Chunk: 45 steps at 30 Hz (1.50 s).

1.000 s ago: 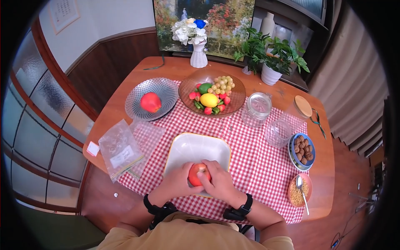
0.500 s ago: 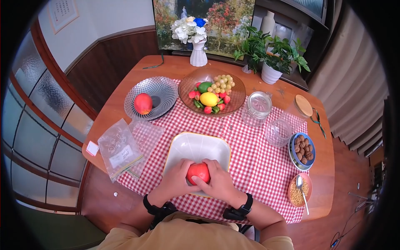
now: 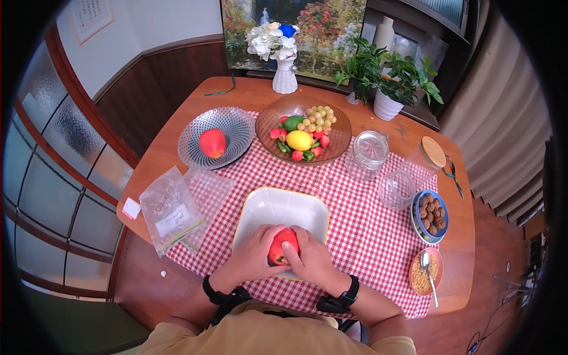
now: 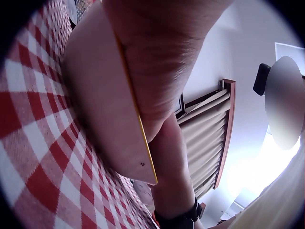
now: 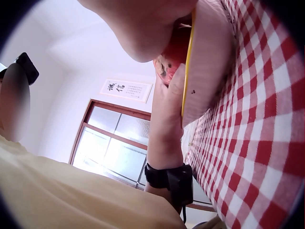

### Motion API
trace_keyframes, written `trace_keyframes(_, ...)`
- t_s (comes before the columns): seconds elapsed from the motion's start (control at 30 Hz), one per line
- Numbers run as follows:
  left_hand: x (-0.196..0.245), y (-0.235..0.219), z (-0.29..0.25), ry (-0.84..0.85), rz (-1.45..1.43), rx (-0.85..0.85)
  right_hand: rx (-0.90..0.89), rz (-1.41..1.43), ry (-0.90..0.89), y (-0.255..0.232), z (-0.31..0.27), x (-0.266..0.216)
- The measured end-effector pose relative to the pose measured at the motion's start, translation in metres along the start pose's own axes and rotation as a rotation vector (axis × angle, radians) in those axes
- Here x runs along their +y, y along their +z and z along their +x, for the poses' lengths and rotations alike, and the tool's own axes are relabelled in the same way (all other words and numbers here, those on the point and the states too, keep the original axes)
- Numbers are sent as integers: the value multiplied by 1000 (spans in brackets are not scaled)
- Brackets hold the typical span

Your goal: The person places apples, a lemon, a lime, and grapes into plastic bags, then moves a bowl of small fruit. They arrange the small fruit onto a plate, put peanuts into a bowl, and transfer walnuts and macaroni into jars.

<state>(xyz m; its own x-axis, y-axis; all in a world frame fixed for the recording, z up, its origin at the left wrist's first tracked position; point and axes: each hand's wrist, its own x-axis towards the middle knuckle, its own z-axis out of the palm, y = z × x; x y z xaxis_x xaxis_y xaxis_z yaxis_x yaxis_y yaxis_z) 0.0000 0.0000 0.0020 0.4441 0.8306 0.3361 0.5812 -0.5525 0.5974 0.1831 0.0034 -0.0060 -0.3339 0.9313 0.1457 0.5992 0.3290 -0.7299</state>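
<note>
Both hands hold one red apple-like fruit (image 3: 283, 247) over the near part of a white tray (image 3: 284, 207) with a yellow rim. The left hand (image 3: 251, 255) curls round its left side. On the other side is the right hand (image 3: 313, 257), its thumb laid across the front of the fruit. A brownish end of the fruit (image 5: 167, 67) faces the right wrist view, beside the left hand (image 5: 169, 105). In the left wrist view the tray wall (image 4: 102, 95) stands below a hand, and the fruit is hidden there.
A grey glass plate (image 3: 189, 133) with another red fruit stands back left, an amber fruit bowl (image 3: 337, 127) behind the tray. Plastic bags (image 3: 171, 216) lie left. Glass jars (image 3: 368, 155), a walnut bowl (image 3: 444, 228) and an orange bowl (image 3: 417, 284) with a spoon are right.
The fruit has turned between the hands, so its darker end now faces the person. The right thumb has shifted up on it. The fruit on the grey plate has rolled left, then back right.
</note>
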Motion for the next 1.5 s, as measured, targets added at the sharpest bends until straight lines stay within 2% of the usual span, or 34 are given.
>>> trace_keyframes(0.07, 0, 2, -4, -152, -14, -76, -48, 4, 12, -5, 0, -5)
trace_keyframes(0.17, -3, 3, -5, -215, 18, -143, -43, -47, -24, -10, 1, -14)
trace_keyframes(0.2, -1, 2, -3, -215, 17, -143, -43, -48, -23, -8, 1, -10)
trace_keyframes(0.27, 4, -1, 3, -36, 4, -7, -100, -13, 27, -2, 0, 1)
trace_keyframes(0.4, -1, 2, -1, -56, -3, -57, -102, -5, 51, 0, 1, 3)
trace_keyframes(0.47, -7, 6, -5, -256, -48, -174, -43, -24, -41, -7, 0, -7)
trace_keyframes(0.6, -7, 6, -5, -133, 27, -103, -24, -51, -85, -8, 1, -12)
trace_keyframes(0.7, 0, 1, 0, -68, 7, -69, -28, -24, 13, 1, 0, -2)
trace_keyframes(0.77, 2, 2, -1, -234, -106, -130, -56, -5, 42, 0, 1, 0)
trace_keyframes(0.8, 0, 4, -4, -234, -106, -132, -55, -4, 44, -2, 0, -3)
trace_keyframes(0.87, -4, 8, -9, -335, -144, -113, -14, -71, -42, -10, 1, -15)
trace_keyframes(0.9, -5, 7, -9, -335, -144, -113, -14, -71, -42, -9, 1, -14)
trace_keyframes(0.97, -5, 5, -9, -177, -131, -9, -12, -32, 11, -6, 0, -10)
trace_keyframes(1.0, -5, 4, -7, -177, -131, -9, -11, -32, 10, -8, 1, -11)
trace_keyframes(1.07, -5, 3, -5, -52, 2, 45, -224, -36, 189, -12, 5, -12)
trace_keyframes(1.2, -2, 4, -5, -125, -14, 37, -140, -17, 107, -6, 2, -7)
trace_keyframes(1.27, -7, 5, -9, -148, -64, -73, 50, -74, -115, -10, 0, -18)
trace_keyframes(1.4, -4, 1, -3, -58, -88, -88, 25, -42, -79, -5, -1, -9)
trace_keyframes(1.47, 2, -3, 0, -67, -134, -102, -91, 7, 52, 1, 0, 3)
trace_keyframes(1.5, 4, -3, 1, -66, -134, -102, -90, 7, 53, 3, -1, 6)
